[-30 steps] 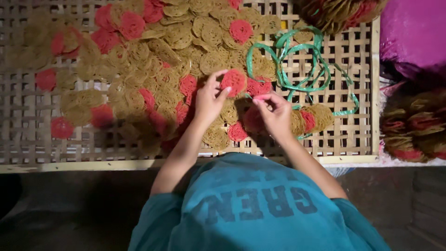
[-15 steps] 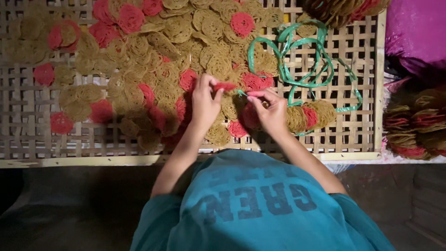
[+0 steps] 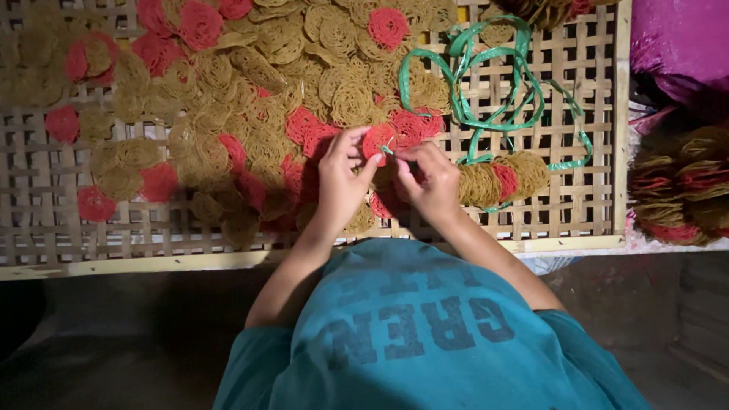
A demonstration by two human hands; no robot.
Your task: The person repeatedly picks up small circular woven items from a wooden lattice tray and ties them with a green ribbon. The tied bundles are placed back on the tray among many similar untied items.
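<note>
My left hand pinches a red lacy round cracker upright over the woven bamboo tray. My right hand pinches the end of a green plastic string right against that cracker's edge. The string trails off to my right hand's side in loose loops on the tray. A threaded row of tan and red crackers lies just right of my right hand. Loose tan and red round crackers cover the tray beyond and left of both hands.
The tray's wooden front edge runs across below my wrists. Bundled stacks of tan and red crackers sit off the tray at the right, under a purple plastic bag. My teal shirt fills the lower middle.
Both hands drew closer together. My left hand has turned the red cracker upright and my right hand has brought the string's end up to it.
</note>
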